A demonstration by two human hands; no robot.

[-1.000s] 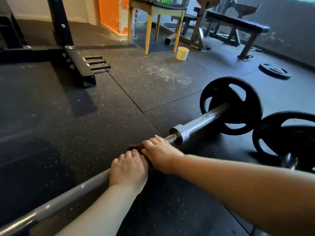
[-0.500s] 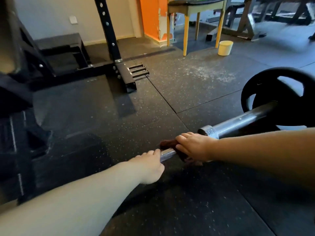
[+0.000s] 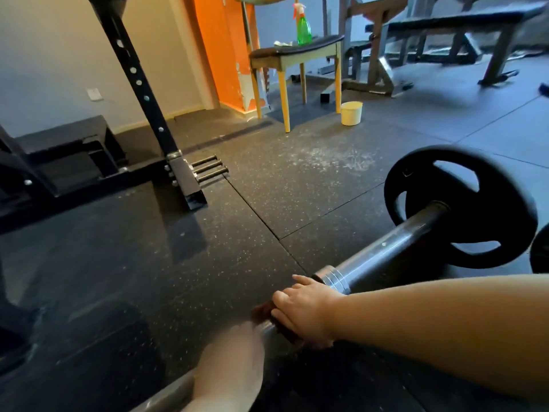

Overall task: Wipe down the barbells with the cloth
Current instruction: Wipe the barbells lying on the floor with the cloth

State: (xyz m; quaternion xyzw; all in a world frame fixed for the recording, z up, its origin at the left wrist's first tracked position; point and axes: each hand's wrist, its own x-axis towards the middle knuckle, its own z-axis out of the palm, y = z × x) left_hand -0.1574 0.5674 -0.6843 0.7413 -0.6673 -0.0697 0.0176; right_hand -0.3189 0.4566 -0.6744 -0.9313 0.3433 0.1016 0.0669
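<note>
A steel barbell (image 3: pixel 383 257) lies on the rubber floor, running from bottom centre up to a black weight plate (image 3: pixel 463 203) at the right. My right hand (image 3: pixel 303 313) grips a dark brown cloth (image 3: pixel 263 310) wrapped round the shaft just below the collar. My left hand (image 3: pixel 231 364) is blurred and holds the shaft a little nearer to me, its fingers curled over the bar.
A black rack upright (image 3: pixel 142 93) with storage pegs (image 3: pixel 208 168) stands at the left. A yellow-legged stool (image 3: pixel 297 55) carries a green spray bottle (image 3: pixel 303 25); a cream tub (image 3: pixel 351 113) sits beside it. A weight bench (image 3: pixel 451 28) is at the back right.
The view has swung and tilted up, showing more of the room. My right hand with the cloth has stayed close to the collar. My left hand has stayed on the shaft, just below the right.
</note>
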